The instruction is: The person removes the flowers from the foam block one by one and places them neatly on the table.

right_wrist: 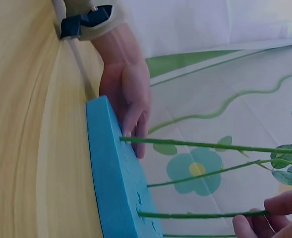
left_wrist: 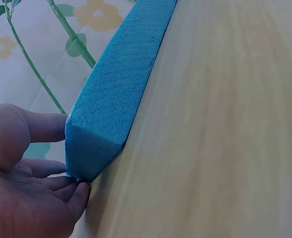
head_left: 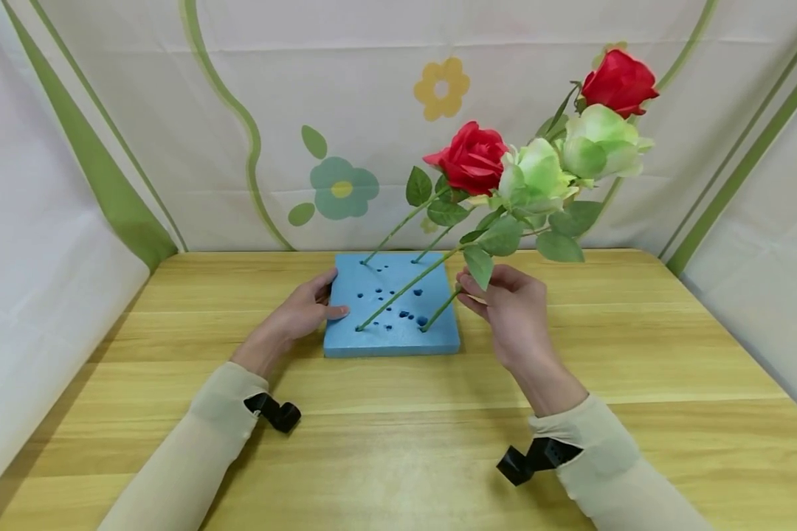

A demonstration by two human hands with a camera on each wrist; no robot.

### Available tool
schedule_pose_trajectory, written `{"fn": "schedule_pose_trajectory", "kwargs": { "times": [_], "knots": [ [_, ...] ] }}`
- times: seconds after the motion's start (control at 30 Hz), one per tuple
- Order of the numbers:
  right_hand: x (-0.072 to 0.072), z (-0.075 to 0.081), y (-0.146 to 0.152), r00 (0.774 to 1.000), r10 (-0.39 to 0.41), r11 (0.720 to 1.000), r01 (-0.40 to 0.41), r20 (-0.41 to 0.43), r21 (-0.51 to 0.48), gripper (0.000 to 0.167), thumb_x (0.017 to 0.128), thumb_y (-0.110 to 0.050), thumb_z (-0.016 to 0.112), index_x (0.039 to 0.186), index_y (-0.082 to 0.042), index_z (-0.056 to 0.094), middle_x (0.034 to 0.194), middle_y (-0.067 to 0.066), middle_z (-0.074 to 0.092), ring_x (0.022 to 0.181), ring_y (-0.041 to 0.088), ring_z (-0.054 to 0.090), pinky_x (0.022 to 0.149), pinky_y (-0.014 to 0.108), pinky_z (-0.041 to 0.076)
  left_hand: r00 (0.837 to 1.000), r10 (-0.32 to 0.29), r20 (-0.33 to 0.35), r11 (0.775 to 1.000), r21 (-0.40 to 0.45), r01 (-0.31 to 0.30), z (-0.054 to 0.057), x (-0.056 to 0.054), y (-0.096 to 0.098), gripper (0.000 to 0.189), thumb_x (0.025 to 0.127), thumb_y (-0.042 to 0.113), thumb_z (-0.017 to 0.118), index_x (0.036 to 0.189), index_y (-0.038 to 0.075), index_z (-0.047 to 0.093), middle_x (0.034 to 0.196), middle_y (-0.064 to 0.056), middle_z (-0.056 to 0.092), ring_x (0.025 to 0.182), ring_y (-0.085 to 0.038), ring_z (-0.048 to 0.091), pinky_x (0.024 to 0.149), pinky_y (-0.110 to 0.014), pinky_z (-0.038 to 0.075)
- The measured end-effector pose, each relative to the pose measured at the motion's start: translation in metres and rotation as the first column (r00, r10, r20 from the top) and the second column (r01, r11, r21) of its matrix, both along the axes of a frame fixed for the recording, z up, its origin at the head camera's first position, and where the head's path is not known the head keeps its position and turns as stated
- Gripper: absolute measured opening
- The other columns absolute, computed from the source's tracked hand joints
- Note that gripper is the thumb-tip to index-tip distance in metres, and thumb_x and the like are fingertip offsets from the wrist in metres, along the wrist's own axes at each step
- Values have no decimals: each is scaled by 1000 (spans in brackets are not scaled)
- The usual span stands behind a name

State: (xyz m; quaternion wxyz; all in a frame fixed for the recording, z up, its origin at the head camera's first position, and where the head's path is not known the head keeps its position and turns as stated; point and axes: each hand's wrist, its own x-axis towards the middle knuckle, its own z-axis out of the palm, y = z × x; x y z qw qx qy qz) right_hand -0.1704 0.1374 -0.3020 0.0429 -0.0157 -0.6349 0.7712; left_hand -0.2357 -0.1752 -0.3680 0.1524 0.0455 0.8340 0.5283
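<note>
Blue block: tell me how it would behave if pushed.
The blue block looks like foam, so it is probably light for its size. Lying flat on the table, it would likely slide, not roll. The tall flowers stuck in it may make it top-heavy.

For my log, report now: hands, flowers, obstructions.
Left hand holds blue foam block, left edge. Right hand pinches near-right stem. Four flowers, stems in block. One leaf partly overlaps right hand, head view.

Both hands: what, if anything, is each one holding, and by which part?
The right hand pinches a flower stem, partway up from the block; the left hand grips that block by its left side.
</note>
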Motion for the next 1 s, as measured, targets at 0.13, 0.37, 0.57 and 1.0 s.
{"fn": "schedule_pose_trajectory", "kwargs": {
  "times": [0.13, 0.37, 0.57, 1.0],
  "knots": [
    [-3, -2, 8, 998, 54, 997, -51, -41, 63, 24, 101, 0, 69, 119, 14, 66, 97, 0, 76, 97, 16, 78, 93, 34, 64, 1000, -1, 1, 1000, 1, 1, 1, 0, 1, 88, 105, 10, 64, 172, 11, 8, 180, -12, 9, 167, -35, 14, 136, -51, 17],
    [-6, -5, 20, 986, 150, 982, -141, -67, 125, 29, 102, 4, 64, 128, 18, 62, 102, 2, 75, 104, 20, 79, 95, 34, 63, 1000, 3, 5, 1000, 8, -3, 2, 2, 1, 87, 105, 8, 63, 172, 10, 7, 180, -13, 9, 167, -35, 14, 136, -51, 17],
    [-9, -5, 24, 980, 180, 978, -169, -85, 118, 13, 101, 8, 64, 112, 10, 69, 102, 4, 76, 102, 20, 80, 95, 35, 63, 1000, 0, 7, 1000, 8, 0, 1, 1, 1, 87, 106, 9, 64, 172, 10, 8, 180, -13, 9, 167, -36, 14, 135, -52, 18],
    [-14, -9, 33, 967, 196, 964, -159, -164, 212, 15, 102, 6, 64, 114, 11, 70, 100, 3, 78, 96, 16, 81, 91, 35, 65, 1000, -11, 5, 1000, 12, 11, 0, 2, -1, 87, 106, 10, 64, 172, 11, 7, 180, -13, 9, 167, -36, 15, 135, -52, 20]
  ]
}}
